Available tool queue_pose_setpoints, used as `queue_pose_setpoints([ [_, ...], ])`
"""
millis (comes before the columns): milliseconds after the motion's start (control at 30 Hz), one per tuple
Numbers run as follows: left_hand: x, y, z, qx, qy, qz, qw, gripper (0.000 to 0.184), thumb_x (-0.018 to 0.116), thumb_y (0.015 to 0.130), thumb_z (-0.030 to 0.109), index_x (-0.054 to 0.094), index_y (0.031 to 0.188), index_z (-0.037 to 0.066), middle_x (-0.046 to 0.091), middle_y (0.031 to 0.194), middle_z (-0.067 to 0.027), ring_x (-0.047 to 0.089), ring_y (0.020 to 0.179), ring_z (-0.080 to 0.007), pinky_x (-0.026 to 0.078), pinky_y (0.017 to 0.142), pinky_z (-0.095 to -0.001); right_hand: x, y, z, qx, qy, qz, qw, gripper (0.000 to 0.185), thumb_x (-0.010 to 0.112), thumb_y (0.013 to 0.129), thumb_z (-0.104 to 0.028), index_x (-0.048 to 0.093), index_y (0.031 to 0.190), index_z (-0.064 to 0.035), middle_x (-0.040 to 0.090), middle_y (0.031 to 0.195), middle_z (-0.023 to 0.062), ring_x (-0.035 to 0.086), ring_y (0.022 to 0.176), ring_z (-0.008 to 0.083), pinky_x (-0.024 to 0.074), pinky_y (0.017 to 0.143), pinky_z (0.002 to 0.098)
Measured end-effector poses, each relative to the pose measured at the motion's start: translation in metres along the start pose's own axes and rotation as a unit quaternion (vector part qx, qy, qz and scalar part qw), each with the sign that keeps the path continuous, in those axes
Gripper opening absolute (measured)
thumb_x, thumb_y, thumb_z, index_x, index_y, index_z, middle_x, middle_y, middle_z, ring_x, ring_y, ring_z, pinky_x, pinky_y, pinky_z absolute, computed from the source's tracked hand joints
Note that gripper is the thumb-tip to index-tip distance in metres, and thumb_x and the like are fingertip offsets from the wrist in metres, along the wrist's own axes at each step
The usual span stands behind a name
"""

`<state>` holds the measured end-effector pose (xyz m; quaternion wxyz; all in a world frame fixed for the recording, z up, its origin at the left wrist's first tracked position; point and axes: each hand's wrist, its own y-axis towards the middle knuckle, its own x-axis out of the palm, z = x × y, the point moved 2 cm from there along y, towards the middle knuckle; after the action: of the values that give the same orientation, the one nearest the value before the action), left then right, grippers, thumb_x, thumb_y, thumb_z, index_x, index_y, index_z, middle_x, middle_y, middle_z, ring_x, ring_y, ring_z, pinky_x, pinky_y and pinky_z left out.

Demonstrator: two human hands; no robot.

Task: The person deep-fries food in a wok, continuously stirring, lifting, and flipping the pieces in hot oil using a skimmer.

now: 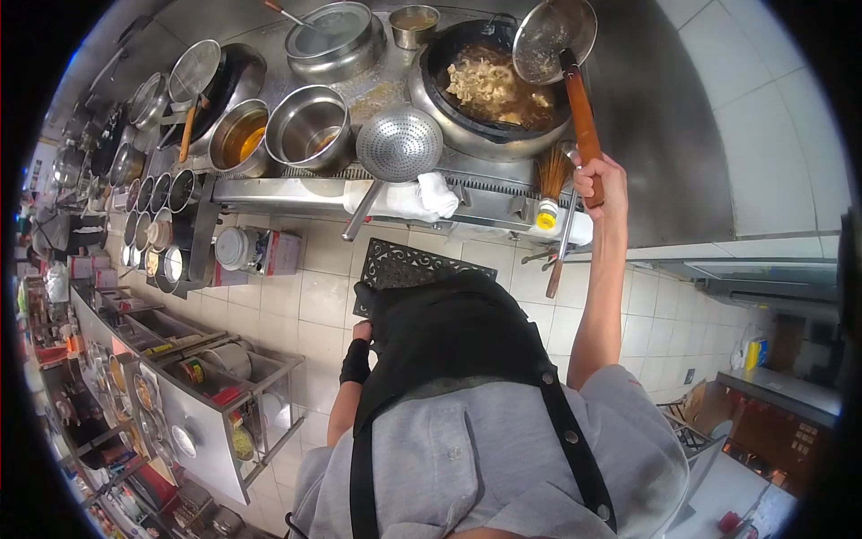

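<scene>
My right hand (607,187) is closed around the wooden handle of a wire-mesh skimmer (543,63). The skimmer's round head is raised over the right rim of a black wok (437,94). Inside the wok, pale pieces of food (489,79) lie in dark, glossy liquid. My left hand (362,331), with a black band at the wrist, is low beside the black apron (449,337); its fingers are mostly hidden. Below the wok, a bristle brush (551,175) with a yellow-and-white end and a long-handled tool (562,247) hang near my right hand.
A perforated ladle (400,144) rests at the stove's front edge beside a white cloth (437,195). Left of it stand a steel pot (308,126) and a pot of amber liquid (241,135). A lidded pot (332,45) is behind. Seasoning containers (162,193) and a metal-topped counter (193,422) are left.
</scene>
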<state>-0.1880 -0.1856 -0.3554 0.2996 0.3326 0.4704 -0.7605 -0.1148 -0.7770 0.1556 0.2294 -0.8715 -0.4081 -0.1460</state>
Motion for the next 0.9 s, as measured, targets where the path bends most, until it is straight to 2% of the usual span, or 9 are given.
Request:
queue_pose_setpoints([
  [133,0.001,0.0,-0.002,0.025,-0.002,0.026,0.999,0.022,0.054,0.084,0.017,0.071,0.09,0.005,0.07,0.092,-0.017,0.068,0.086,-0.034,0.054,0.077,-0.0452,-0.004,-0.029,-0.003,0.002,-0.074,0.029,0.997,0.018,0.049,0.069,0.01,0.051,0.087,0.0075,0.045,0.057,0.006,0.036,0.038,0.0092,0.025,0.034,0.0243],
  [233,-0.002,0.0,0.001,-0.003,-0.022,0.024,0.999,0.022,0.054,0.083,0.017,0.072,0.09,0.006,0.07,0.093,-0.0167,0.068,0.087,-0.0337,0.055,0.078,-0.0448,-0.008,-0.048,-0.004,0.01,-0.094,0.032,0.995,0.018,0.049,0.069,0.009,0.051,0.087,0.0075,0.045,0.057,0.0052,0.036,0.038,0.0091,0.0244,0.034,0.0243],
  [333,-0.01,0.003,0.004,-0.02,0.006,-0.028,0.999,0.023,0.055,0.083,0.017,0.072,0.092,0.006,0.07,0.096,-0.0175,0.068,0.09,-0.0337,0.054,0.081,-0.0448,-0.001,-0.062,-0.004,0.016,-0.056,0.024,0.998,0.019,0.049,0.068,0.009,0.051,0.087,0.0074,0.045,0.058,0.0056,0.037,0.039,0.0091,0.0248,0.035,0.0242],
  [433,-0.011,0.01,0.0,-0.032,-0.018,-0.083,0.996,0.026,0.052,0.088,0.021,0.071,0.1,0.009,0.071,0.091,-0.0169,0.069,0.083,-0.0327,0.055,0.075,-0.0449,0.006,-0.066,0.006,0.032,-0.069,-0.014,0.997,0.019,0.05,0.067,0.009,0.051,0.086,0.0071,0.046,0.06,0.0063,0.038,0.04,0.0092,0.0262,0.035,0.0241],
  [533,-0.009,0.01,-0.002,0.022,-0.027,-0.014,0.999,0.025,0.052,0.087,0.019,0.071,0.097,0.008,0.071,0.089,-0.0166,0.069,0.084,-0.0326,0.055,0.075,-0.0448,0.02,-0.061,0.021,0.052,-0.073,-0.036,0.995,0.017,0.05,0.066,0.009,0.051,0.083,0.0064,0.047,0.061,0.0065,0.039,0.041,0.0095,0.0263,0.035,0.0244],
  [667,0.0,0.011,-0.009,-0.005,-0.081,-0.004,0.997,0.025,0.051,0.088,0.018,0.072,0.098,0.008,0.07,0.094,-0.0179,0.069,0.085,-0.034,0.055,0.077,-0.0457,0.024,-0.038,0.047,0.076,-0.094,-0.038,0.992,0.021,0.05,0.065,0.009,0.051,0.086,0.0072,0.048,0.065,0.0076,0.039,0.041,0.0092,0.0262,0.034,0.0244],
  [700,-0.006,0.01,-0.004,0.019,0.052,-0.052,0.997,0.027,0.05,0.088,0.019,0.071,0.1,0.008,0.07,0.098,-0.0181,0.069,0.089,-0.0343,0.054,0.08,-0.0466,0.026,-0.034,0.052,0.078,-0.105,-0.033,0.991,0.023,0.049,0.065,0.009,0.051,0.088,0.0077,0.049,0.067,0.0081,0.039,0.041,0.0089,0.0261,0.034,0.0243],
  [800,-0.006,-0.001,-0.001,0.01,0.025,-0.038,0.999,0.028,0.05,0.088,0.018,0.07,0.105,0.009,0.069,0.103,-0.0182,0.067,0.095,-0.0339,0.053,0.083,-0.0465,0.021,-0.026,0.068,0.092,-0.1,-0.013,0.991,0.016,0.051,0.065,0.01,0.051,0.081,0.0064,0.048,0.065,0.0084,0.04,0.041,0.0106,0.0269,0.034,0.0259],
  [900,-0.03,-0.027,0.024,-0.043,-0.061,-0.047,0.996,0.035,0.044,0.092,0.023,0.068,0.114,0.012,0.067,0.112,-0.0196,0.065,0.102,-0.0359,0.052,0.088,-0.0469,0.016,-0.024,0.066,0.061,-0.115,0.008,0.991,0.013,0.052,0.067,0.009,0.052,0.08,0.0056,0.047,0.06,0.0064,0.041,0.039,0.011,0.0276,0.034,0.0255],
])
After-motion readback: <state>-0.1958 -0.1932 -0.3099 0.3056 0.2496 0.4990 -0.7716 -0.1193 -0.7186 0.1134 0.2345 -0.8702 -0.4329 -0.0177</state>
